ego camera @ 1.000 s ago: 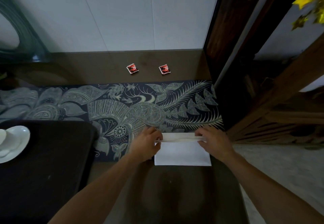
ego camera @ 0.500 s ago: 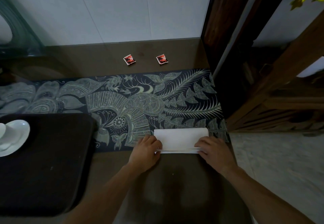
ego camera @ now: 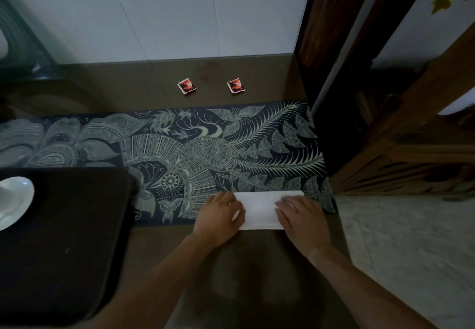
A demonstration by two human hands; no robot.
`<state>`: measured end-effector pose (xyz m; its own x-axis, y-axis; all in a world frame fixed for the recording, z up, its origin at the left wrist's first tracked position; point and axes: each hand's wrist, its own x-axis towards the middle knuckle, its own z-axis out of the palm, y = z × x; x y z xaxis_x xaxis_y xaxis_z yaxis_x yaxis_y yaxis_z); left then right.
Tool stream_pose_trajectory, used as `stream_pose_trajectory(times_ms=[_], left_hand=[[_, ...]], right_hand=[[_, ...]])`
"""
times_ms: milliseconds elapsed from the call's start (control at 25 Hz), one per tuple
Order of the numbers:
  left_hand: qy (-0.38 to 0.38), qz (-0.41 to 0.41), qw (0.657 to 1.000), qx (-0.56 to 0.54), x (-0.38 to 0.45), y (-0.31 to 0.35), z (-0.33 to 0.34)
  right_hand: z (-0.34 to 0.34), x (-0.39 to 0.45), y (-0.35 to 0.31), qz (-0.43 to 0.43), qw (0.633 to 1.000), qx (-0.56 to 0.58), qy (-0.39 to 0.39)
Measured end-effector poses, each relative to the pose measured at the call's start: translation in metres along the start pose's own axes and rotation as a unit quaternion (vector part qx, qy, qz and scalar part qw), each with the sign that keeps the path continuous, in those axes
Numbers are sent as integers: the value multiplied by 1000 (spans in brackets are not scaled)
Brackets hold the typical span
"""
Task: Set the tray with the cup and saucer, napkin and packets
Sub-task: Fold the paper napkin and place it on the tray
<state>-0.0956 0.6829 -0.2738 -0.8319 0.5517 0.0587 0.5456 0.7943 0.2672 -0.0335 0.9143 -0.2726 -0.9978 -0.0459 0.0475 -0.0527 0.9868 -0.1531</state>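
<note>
A folded white napkin (ego camera: 261,210) lies on the near edge of the patterned runner. My left hand (ego camera: 221,216) presses flat on its left end and my right hand (ego camera: 300,216) presses flat on its right end, fingers straight. A dark tray (ego camera: 64,238) stands at the left with a white saucer (ego camera: 14,200) on its far left part, cut off by the frame edge; the cup is barely in view. Two red packets lie near the back wall, one at the left (ego camera: 186,87) and one at the right (ego camera: 236,86).
A dark patterned runner (ego camera: 180,153) crosses the brown tabletop (ego camera: 244,277). A white wall closes the back. A dark wooden frame and carved furniture (ego camera: 401,148) stand at the right, beyond the table's right edge.
The napkin was folded over from a taller sheet into a narrower strip. Both hands went from pinching its folded edge to lying flat on its ends.
</note>
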Motion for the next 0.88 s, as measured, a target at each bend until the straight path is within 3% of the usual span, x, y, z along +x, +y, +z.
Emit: stream_pose_trajectory(times_ms=[80, 280, 520, 720, 880], left_hand=[[19, -12, 1000, -17, 22, 19, 8], [-44, -60, 997, -25, 32, 44, 54], [-68, -31, 997, 25, 24, 30, 61], [-85, -83, 992, 50, -7, -17, 45], [-103, -77, 990, 62, -19, -35, 40]], right_hand=[[4, 26, -13, -4, 1000, 2, -3], [39, 39, -19, 9, 995, -31, -92], [53, 30, -15, 8, 995, -33, -97], [39, 16, 22, 56, 992, -50, -103], [38, 10, 28, 72, 989, -25, -123]])
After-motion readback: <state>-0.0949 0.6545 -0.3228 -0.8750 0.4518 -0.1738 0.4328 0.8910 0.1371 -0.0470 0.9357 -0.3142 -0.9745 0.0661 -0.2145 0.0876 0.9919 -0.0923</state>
